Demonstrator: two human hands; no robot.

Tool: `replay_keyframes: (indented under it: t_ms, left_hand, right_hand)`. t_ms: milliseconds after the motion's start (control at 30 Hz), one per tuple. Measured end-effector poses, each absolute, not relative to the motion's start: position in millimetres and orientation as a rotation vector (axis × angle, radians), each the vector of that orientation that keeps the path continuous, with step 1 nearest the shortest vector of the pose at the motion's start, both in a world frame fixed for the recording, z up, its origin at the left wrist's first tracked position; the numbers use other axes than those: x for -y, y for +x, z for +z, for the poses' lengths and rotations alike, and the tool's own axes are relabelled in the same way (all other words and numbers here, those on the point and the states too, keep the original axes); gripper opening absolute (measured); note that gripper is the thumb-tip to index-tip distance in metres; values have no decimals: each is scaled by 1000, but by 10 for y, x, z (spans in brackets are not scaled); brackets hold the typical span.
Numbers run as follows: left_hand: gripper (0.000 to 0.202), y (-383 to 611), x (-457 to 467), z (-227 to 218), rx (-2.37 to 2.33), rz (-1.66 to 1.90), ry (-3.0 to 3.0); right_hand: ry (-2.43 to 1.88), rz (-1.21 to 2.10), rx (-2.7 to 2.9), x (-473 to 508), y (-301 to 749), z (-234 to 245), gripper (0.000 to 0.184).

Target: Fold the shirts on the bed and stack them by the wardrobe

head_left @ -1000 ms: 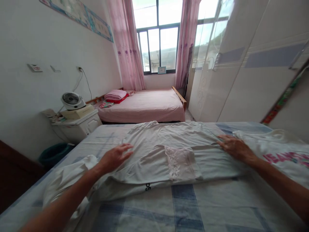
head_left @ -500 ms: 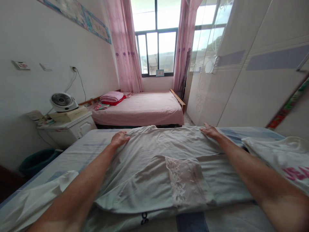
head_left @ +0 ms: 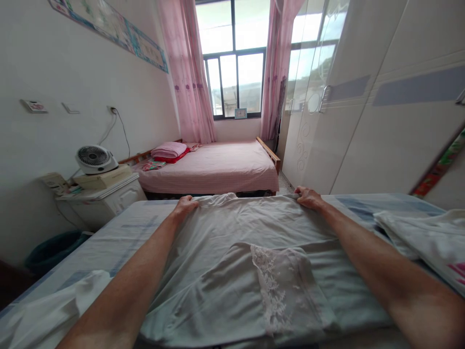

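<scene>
A pale grey-green shirt [head_left: 218,271] with a white lace panel [head_left: 278,286] lies spread over the near bed, its fabric wrinkled. At its far left corner my left hand [head_left: 186,206] is closed on the edge of the cloth. My right hand [head_left: 308,198] pinches the far right corner, fingers curled over the fabric. Both arms are stretched forward across the bed. The shirt's nearest edge runs down to the bottom of the view.
The near bed's patterned sheet [head_left: 134,225] shows around the shirt. White folded clothes [head_left: 428,237] lie at right, white cloth [head_left: 54,310] at left. A fan [head_left: 96,159] stands on a bedside cabinet [head_left: 109,198]. Beyond is a pink bed [head_left: 218,169]; a wardrobe [head_left: 363,135] lines the right.
My right hand has shifted slightly left and its fingers are more closed on the cloth. The shirt has slid a little towards me; the view has tilted slightly.
</scene>
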State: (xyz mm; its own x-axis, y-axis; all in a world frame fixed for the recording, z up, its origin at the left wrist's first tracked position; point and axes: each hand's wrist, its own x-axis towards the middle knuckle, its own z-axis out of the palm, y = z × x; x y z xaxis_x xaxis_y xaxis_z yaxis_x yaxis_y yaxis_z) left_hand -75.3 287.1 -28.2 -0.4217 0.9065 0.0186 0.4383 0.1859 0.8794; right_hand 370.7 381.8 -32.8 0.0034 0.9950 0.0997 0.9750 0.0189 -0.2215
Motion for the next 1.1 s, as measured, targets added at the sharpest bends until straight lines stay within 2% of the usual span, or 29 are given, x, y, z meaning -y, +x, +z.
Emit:
replay_keyframes:
  t_ms: [100, 200, 400, 500, 600, 733, 833, 967, 1100]
  left_hand:
    - [16, -719, -2862, -211, -1864, 1228, 1222]
    - [21, -695, -2832, -112, -1774, 1307, 1196]
    - [66, -753, -2420, 267, -1483, 1438, 1283]
    - [76, -841, -1927, 398, -1283, 1374, 1488]
    - [69, -896, -1368, 301, -1276, 1102, 1670]
    - [52, -825, -893, -56, -1453, 691, 1807]
    - [52, -714, -823, -171, -1582, 679, 1826]
    - [58, -657, -831, -32, -1625, 789, 1801]
    - [55, -661, -797, 54, -1596, 616, 1781]
  right_hand:
    - [-1994, 85, 2087, -3772, 3693, -329, 51]
    - [-1950, -2, 2063, -3739, 3696, -258, 34]
    - [-1797, -116, 1965, -3382, 3901, 166, 28]
    - [-1683, -160, 1997, -3000, 4150, 263, 19]
    - [-1568, -274, 2149, -2608, 4422, 95, 13]
    - [-1511, -308, 2415, -2259, 4595, -286, 21]
    - [-1557, -344, 2419, -2137, 4556, -378, 23]
    - [-1629, -530, 2353, -2041, 4542, -298, 26]
    - [-1760, -376, 2440, -2014, 4571, -226, 38]
